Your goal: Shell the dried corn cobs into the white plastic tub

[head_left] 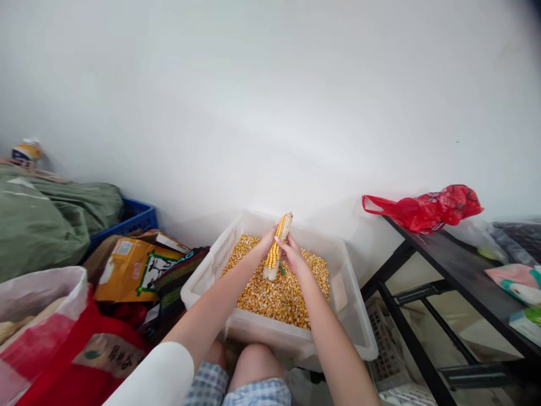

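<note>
A corn cob (275, 252), partly stripped of its yellow kernels, is held tilted between my two hands. My left hand (266, 241) grips it from the left side, its fingers mostly hidden behind the cob. On the right side my right hand (292, 254) is closed on the cob too, with the thumb lying against the kernels. Both hands are above a whitish plastic bin (270, 326), which holds a broad layer of loose corn kernels (274, 301). A small green piece (282, 269) shows just beside the cob's lower end.
On the right stands a black table (450, 265) bearing a red plastic bag (439, 208) and other packages. To the left are a yellow cardboard box (131, 268), a blue crate (137, 217), a green sack (54, 220) and a red bag (95, 349). A white wall (270, 113) rises behind the bin.
</note>
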Tool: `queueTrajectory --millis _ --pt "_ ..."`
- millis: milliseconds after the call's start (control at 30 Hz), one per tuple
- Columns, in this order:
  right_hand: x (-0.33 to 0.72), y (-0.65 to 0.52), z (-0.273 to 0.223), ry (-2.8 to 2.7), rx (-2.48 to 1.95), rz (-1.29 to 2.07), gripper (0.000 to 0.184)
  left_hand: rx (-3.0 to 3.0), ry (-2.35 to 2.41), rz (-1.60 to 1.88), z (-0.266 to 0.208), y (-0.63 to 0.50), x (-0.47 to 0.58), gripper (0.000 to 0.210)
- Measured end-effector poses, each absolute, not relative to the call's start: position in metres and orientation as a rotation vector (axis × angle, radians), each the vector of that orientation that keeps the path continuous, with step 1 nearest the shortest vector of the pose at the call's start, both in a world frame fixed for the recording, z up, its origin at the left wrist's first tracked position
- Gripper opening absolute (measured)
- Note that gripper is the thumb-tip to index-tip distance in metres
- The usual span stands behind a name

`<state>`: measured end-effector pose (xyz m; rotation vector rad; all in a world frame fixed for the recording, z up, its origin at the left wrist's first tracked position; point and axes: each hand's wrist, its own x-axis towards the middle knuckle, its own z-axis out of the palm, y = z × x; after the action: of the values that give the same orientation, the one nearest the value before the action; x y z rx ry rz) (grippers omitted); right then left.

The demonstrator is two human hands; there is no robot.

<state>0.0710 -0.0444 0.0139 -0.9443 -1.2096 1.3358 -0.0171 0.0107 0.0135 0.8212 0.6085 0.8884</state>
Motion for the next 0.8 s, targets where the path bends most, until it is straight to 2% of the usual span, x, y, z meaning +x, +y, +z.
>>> queueTrajectory --millis 200,433,800 --pt "0.07 -0.041 0.012 -1.229 -0.888 1.424 0.052 0.828 0.609 0.802 0.001 0.021 -0.028 0.056" --pt "0.063 -0.043 0.012 -1.303 -0.999 1.341 0.064 0.839 0.512 0.996 0.005 0.015 -0.03 0.047" --pt "0.066 -0.052 0.015 -1.334 -0.908 1.453 0.066 0.789 0.597 0.87 0.01 0.004 -0.034 0.052"
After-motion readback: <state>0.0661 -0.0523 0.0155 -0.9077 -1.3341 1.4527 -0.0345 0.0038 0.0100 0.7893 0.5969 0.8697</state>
